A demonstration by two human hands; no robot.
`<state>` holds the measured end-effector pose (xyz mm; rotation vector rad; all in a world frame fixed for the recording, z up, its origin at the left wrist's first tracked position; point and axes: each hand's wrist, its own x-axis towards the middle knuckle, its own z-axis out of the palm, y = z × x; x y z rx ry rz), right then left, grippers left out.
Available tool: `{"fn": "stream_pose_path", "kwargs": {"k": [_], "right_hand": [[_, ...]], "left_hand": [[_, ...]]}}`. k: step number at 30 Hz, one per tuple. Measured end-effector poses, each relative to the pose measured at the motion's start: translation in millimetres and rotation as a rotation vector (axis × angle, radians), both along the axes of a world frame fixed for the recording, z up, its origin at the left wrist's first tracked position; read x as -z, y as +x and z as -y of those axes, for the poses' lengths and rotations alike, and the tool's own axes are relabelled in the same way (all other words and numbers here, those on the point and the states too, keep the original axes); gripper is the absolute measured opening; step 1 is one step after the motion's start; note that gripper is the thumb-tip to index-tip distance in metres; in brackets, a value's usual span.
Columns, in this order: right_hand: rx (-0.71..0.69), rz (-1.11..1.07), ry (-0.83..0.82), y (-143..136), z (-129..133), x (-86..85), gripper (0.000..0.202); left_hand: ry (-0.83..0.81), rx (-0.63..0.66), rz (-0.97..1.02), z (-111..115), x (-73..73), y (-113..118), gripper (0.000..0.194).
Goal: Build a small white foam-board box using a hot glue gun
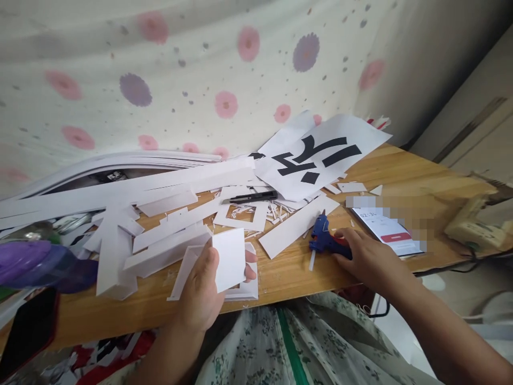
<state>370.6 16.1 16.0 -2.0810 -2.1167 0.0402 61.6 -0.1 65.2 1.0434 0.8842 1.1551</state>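
My left hand (204, 286) is closed round a small white rectangular board (230, 259), thumb on its near face and fingertips showing at its right edge. Behind and below it, a white box-like piece (251, 286) lies at the table's front edge. My right hand (360, 254) grips the handle of a blue glue gun (325, 238), which rests on or just over the wooden table with a pale glue stick (312, 260) by it. Between the hands and farther back lies a long white strip (298, 225).
A black cutter (253, 197) lies on white scraps at the centre. Behind is a printed sheet (320, 155). White folded strips (168, 248) cover the left. A lit phone (387, 230) lies at right, a dark phone (30, 331) at front left, near a purple object (44, 264).
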Motion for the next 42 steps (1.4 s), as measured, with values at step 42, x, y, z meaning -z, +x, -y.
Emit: {"fn": "stream_pose_path", "kwargs": {"k": [42], "right_hand": [[-0.618, -1.059, -0.215, -64, 33, -55.1, 0.039]], "left_hand": [[0.275, 0.02, -0.23, 1, 8.9, -1, 0.048]]}}
